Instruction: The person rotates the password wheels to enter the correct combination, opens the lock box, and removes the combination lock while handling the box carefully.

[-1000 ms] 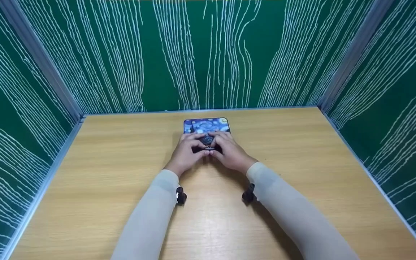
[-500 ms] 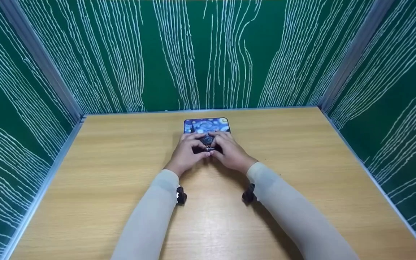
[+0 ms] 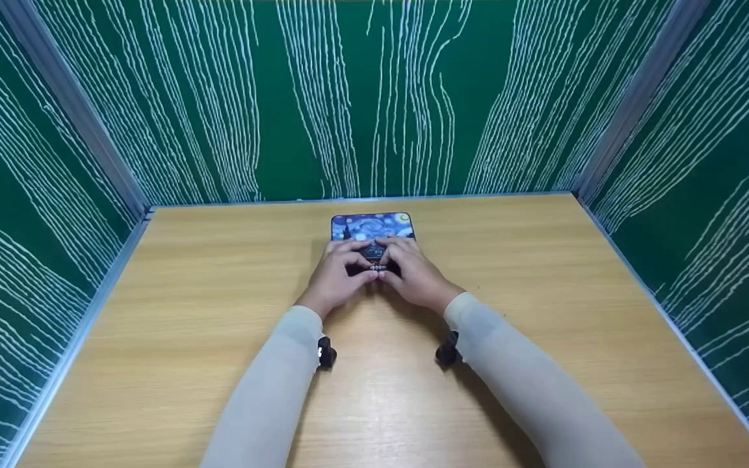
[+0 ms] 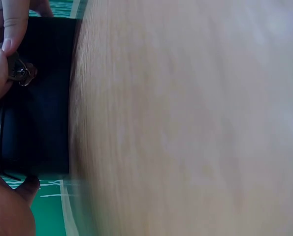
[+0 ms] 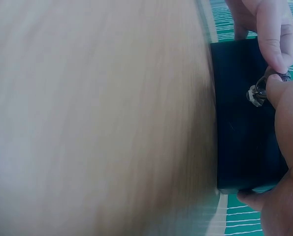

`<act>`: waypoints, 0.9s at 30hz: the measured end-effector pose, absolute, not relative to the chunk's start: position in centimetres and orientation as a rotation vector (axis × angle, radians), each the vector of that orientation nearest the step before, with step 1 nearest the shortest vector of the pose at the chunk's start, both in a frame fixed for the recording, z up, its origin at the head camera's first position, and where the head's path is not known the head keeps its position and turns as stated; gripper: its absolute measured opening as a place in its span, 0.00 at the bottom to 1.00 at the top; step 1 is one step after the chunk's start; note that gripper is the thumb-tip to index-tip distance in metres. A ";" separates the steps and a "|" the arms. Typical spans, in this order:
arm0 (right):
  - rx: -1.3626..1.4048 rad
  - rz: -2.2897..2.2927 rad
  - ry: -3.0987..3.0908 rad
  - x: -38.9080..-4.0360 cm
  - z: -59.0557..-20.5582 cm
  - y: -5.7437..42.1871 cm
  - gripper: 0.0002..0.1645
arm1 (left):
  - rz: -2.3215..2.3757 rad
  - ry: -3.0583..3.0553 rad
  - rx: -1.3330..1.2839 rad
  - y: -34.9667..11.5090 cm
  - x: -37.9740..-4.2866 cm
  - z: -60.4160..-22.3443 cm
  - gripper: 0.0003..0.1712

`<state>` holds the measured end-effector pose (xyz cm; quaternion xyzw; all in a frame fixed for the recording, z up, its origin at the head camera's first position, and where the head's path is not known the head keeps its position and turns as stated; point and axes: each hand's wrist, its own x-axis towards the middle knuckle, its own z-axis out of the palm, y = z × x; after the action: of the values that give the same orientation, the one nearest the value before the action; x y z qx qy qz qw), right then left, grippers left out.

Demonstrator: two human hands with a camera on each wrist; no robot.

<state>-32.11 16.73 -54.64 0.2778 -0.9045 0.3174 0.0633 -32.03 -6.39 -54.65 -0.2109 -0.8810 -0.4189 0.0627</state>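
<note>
A dark box (image 5: 235,147) stands on the table with a lid (image 3: 374,225) printed in a swirling blue night-sky painting. On its front is a small metal clasp (image 4: 22,73), also seen as a clasp (image 5: 257,94) in the right wrist view. My left hand (image 3: 335,276) and right hand (image 3: 415,273) grip the box from either side, some fingers lying over the lid. Both thumbs meet at the clasp, with the index fingers bent close above it. The thumb tips partly cover the clasp, and the hands hide the front part of the lid.
The light wooden table (image 3: 218,357) reaches to green panels (image 3: 283,130) with white wavy lines at the back and both sides. Metal posts (image 3: 82,110) stand at the corners. A small dark camera (image 3: 326,353) sits at the left wrist.
</note>
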 end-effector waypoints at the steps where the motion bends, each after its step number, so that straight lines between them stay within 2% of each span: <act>1: 0.837 0.958 -2.733 -32.1 -54.7 16.7 0.09 | -1.264 -2.663 -0.635 -6.4 -32.0 -54.6 0.09; 18: 0.817 0.970 -2.766 -32.2 -54.6 16.8 0.07 | -1.290 -2.669 -0.621 -6.3 -32.2 -54.7 0.11; 27: 0.855 0.931 -2.730 -32.2 -54.8 17.0 0.10 | -1.243 -2.669 -0.651 -6.2 -32.3 -54.6 0.10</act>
<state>-32.23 16.98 -54.76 0.2838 -0.9053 0.3088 0.0667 -32.25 -6.23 -54.64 -0.2156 -0.8833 -0.4114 0.0632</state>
